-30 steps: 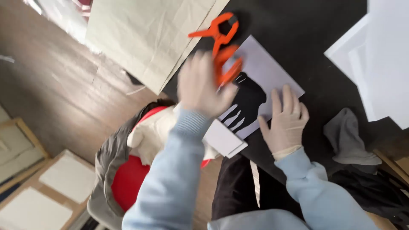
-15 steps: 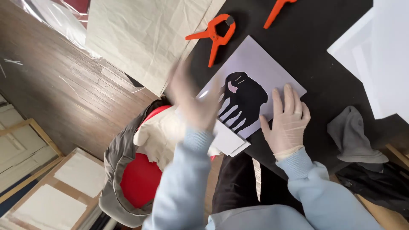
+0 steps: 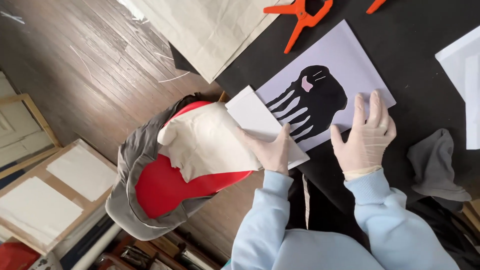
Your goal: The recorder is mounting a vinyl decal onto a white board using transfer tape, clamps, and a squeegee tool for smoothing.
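A lavender sheet (image 3: 345, 55) with a black cut-out shape (image 3: 320, 97) lies on the black table (image 3: 420, 60). My right hand (image 3: 364, 136), in a pale glove, lies flat with fingers spread on the sheet's near corner, beside the black shape. My left hand (image 3: 269, 149), also gloved, grips a small stack of white sheets (image 3: 255, 117) at the table's edge, thumb on top. These white sheets overlap the lavender sheet's left end. Both sleeves are light blue.
Two orange spring clamps (image 3: 300, 15) lie on the table beyond the lavender sheet. Large cream paper (image 3: 210, 30) hangs over the far edge. A grey-lined red bin (image 3: 160, 190) holding cream paper stands on the wooden floor. A grey cloth (image 3: 435, 162) and white sheets (image 3: 462, 65) lie right.
My left hand has come down from the orange clamp to the white sheets at the table's edge. The clamp stays on the table. My right hand keeps pressing the lavender sheet.
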